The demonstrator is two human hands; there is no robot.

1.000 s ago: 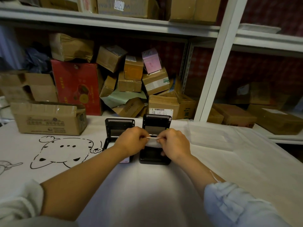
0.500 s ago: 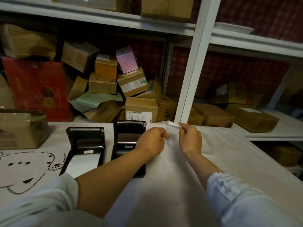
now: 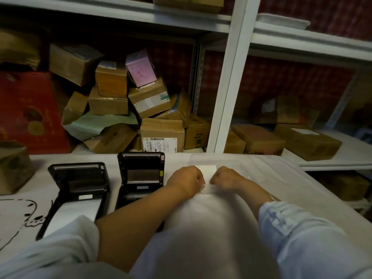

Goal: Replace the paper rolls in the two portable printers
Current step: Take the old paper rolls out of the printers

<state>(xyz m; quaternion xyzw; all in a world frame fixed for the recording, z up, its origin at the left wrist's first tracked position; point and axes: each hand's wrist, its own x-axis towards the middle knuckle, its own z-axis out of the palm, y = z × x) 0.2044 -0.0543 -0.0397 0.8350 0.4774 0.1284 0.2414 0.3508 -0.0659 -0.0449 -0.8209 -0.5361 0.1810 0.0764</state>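
Two black portable printers stand side by side on the white table, both with lids open. The left printer (image 3: 77, 190) has white paper lying out of its bay toward me. The right printer (image 3: 141, 178) shows a dark bay; my left forearm covers its front. To the right of it, my left hand (image 3: 186, 181) and my right hand (image 3: 227, 178) sit close together, both pinching a small white piece of paper (image 3: 207, 178) just above the table.
A clear plastic tray (image 3: 231, 160) lies on the table behind my hands. Shelves behind hold several cardboard boxes (image 3: 161, 133) and a red box (image 3: 28, 111). A brown box (image 3: 14, 168) stands at the table's left. A white shelf post (image 3: 229, 77) rises in the middle.
My hands have left the right printer and moved to its right with the white paper piece. They came back together and lowered toward the table; the view swung right.
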